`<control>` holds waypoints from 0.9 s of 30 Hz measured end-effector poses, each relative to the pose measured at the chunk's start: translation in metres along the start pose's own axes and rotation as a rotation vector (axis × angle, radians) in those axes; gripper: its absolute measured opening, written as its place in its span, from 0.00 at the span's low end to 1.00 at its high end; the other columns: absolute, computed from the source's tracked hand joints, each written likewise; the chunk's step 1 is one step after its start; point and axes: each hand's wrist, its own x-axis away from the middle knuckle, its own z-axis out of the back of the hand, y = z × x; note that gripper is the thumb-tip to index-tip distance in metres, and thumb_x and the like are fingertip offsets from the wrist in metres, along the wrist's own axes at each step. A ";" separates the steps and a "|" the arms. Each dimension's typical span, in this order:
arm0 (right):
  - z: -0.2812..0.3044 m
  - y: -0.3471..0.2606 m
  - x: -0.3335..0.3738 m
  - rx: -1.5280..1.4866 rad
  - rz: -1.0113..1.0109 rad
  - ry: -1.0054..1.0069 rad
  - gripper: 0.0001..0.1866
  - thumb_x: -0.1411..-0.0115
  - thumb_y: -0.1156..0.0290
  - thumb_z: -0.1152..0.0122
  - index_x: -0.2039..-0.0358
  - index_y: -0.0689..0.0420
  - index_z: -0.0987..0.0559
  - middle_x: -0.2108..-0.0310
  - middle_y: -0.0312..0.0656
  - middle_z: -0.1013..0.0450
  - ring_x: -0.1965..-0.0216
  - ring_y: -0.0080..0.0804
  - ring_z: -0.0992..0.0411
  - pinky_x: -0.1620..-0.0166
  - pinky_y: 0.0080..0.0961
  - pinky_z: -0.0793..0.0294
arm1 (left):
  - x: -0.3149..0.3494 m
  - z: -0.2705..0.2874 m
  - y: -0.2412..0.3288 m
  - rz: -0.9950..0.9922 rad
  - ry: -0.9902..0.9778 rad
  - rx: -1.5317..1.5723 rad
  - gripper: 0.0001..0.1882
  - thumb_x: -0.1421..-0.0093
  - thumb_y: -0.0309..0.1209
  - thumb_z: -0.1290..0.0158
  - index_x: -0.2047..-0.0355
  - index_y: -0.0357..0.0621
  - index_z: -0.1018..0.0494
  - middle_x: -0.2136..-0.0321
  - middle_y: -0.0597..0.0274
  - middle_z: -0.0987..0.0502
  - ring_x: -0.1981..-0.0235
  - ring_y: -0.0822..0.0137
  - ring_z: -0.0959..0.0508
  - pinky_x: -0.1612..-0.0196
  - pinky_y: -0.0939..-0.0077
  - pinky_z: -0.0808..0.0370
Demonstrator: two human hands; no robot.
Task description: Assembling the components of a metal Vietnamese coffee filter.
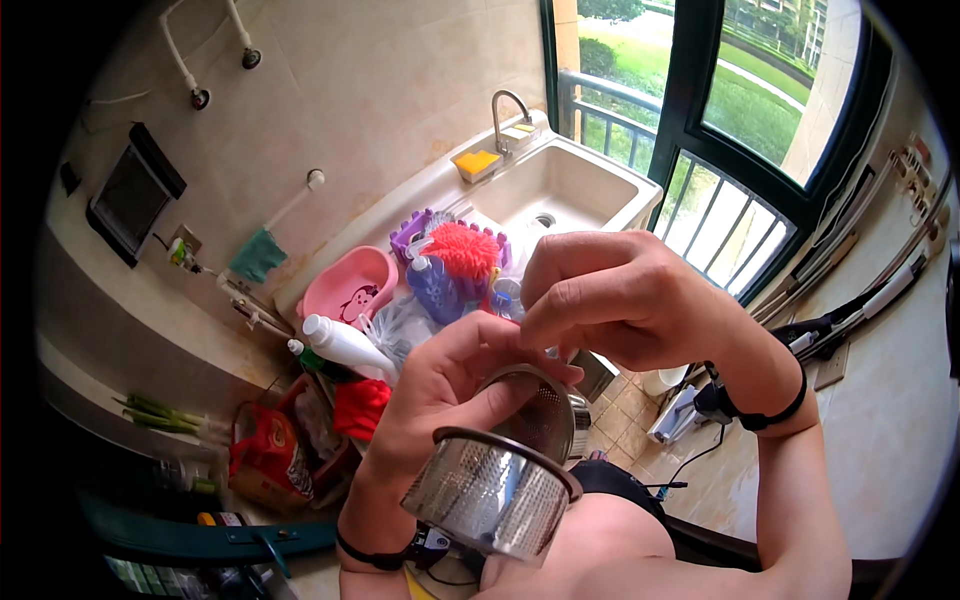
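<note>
Nearest to the viewer is a perforated metal cup (pixel 490 500), which hangs tilted below the left hand (pixel 430 395), in the air in front of the body. Just above its rim there is a round mesh piece (pixel 540 405), also of metal. The left hand grasps this mesh piece, with the thumb across its edge; how the cup is supported, or whether both are joined, I cannot tell.

The right hand (pixel 625 300) is above, with fingers curled and the tips brought together close to the left fingertips. Whether something thin is between them is hidden.

The work seems to be in the middle: both metal pieces are already taken up, but they are not yet set down, and the fine action of the right fingers looks unfinished. Whether the mesh is clean, the picture does not show.

Farther away, a white bottle (pixel 345 343), a pink basin (pixel 335 290) and a red fluffy thing (pixel 463 250) are crowded together beside the sink (pixel 590 180). Behind, a yellow sponge (pixel 477 162) lies near the tap (pixel 512 95), apparently not in use.
</note>
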 end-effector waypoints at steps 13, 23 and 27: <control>-0.006 -0.004 -0.011 0.141 0.250 0.024 0.12 0.47 0.79 0.31 0.61 0.60 0.18 0.68 0.42 0.30 0.70 0.40 0.26 0.68 0.35 0.25 | 0.004 -0.003 0.000 -0.164 0.064 -0.307 0.10 0.30 0.19 0.50 0.50 0.37 0.31 0.57 0.49 0.18 0.53 0.66 0.17 0.52 0.74 0.21; -0.003 -0.019 -0.005 0.156 0.093 -0.059 0.14 0.46 0.76 0.33 0.57 0.58 0.19 0.65 0.43 0.31 0.64 0.43 0.25 0.62 0.38 0.23 | 0.012 -0.004 -0.003 -0.236 0.104 -0.346 0.13 0.35 0.10 0.53 0.52 0.31 0.29 0.59 0.52 0.19 0.54 0.69 0.19 0.49 0.76 0.24; -0.004 -0.010 -0.002 -0.080 0.031 -0.040 0.12 0.45 0.76 0.32 0.59 0.55 0.18 0.64 0.43 0.28 0.63 0.43 0.24 0.63 0.38 0.24 | 0.010 -0.007 0.006 -0.143 0.007 -0.295 0.13 0.35 0.10 0.56 0.52 0.29 0.30 0.56 0.46 0.18 0.50 0.62 0.18 0.42 0.68 0.24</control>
